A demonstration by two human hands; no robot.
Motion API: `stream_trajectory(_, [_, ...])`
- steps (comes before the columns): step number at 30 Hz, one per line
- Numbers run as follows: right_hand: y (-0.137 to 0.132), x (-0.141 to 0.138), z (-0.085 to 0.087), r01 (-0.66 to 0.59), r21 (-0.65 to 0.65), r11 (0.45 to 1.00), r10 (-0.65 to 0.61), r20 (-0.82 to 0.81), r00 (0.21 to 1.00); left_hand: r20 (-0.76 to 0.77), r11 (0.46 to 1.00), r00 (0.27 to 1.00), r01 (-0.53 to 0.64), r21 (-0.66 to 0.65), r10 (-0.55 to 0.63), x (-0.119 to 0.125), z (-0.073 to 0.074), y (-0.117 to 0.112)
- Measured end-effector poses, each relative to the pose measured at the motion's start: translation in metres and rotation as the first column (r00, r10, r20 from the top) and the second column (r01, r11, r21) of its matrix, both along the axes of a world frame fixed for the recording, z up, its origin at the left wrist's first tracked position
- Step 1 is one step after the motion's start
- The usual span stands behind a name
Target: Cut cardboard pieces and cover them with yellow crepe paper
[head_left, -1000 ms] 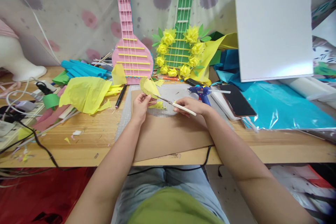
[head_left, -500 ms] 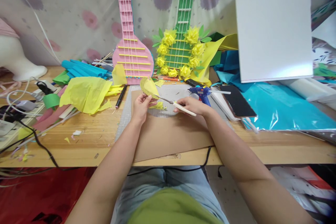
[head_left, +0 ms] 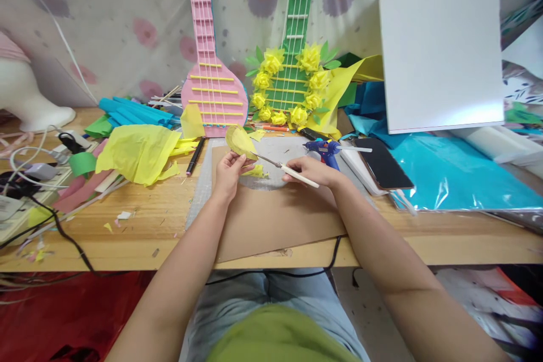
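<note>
My left hand [head_left: 228, 172] pinches a small piece of yellow crepe paper [head_left: 240, 141] and holds it up over the brown cardboard sheet [head_left: 271, 220]. My right hand [head_left: 311, 169] grips a pair of scissors with a white handle [head_left: 285, 169], and its metal blades reach left to the paper's lower edge. Yellow paper scraps [head_left: 255, 171] lie under the blades. Both forearms rest over the wooden table's front edge [head_left: 127, 257].
A blue glue gun [head_left: 324, 148] and a black phone [head_left: 383, 163] lie right of my right hand. Pink [head_left: 212, 87] and green [head_left: 292, 85] paper guitars lean on the back wall. Crumpled yellow paper [head_left: 136, 153], a black marker [head_left: 195, 156] and cables [head_left: 38, 181] sit left; a white board [head_left: 441, 56] and teal sheets [head_left: 453, 178] sit right.
Almost nothing has moved. The yellow paper has tilted slightly in my left hand while the scissors stay at its edge.
</note>
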State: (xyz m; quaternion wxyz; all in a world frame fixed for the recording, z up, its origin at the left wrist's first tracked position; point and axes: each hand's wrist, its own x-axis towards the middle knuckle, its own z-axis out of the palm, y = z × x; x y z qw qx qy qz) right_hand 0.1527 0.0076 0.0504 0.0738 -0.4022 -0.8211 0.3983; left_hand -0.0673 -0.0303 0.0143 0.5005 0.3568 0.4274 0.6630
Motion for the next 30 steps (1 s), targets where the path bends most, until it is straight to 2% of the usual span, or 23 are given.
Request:
stream_trajectory(6, [0.0021,0.0064,0.0021,-0.056,-0.087,0.995,0.056,-0.012,0.998,-0.011,0.999,1.0,0.005,0.032,-0.005,-0.0036,-0.0009,0.0011])
stream_trajectory(10, [0.0018,0.0052,0.0019,-0.084,-0.126,0.988,0.081,-0.023,0.996,-0.007,0.998,0.999,0.048,0.034,-0.048,-0.003,-0.0017,0.0007])
stream_trajectory(22, [0.0031,0.003,0.0009,-0.136,-0.118,0.984,0.128,-0.066,0.99,0.016,0.987,0.989,0.145,-0.07,-0.144,0.0036,0.0033,-0.0063])
stream_trajectory(30, [0.0053,0.0073,0.0055,-0.138,-0.153,0.979,0.136,-0.023,0.99,0.011,0.969,0.978,0.206,-0.139,-0.207,0.0048,0.0031,-0.0086])
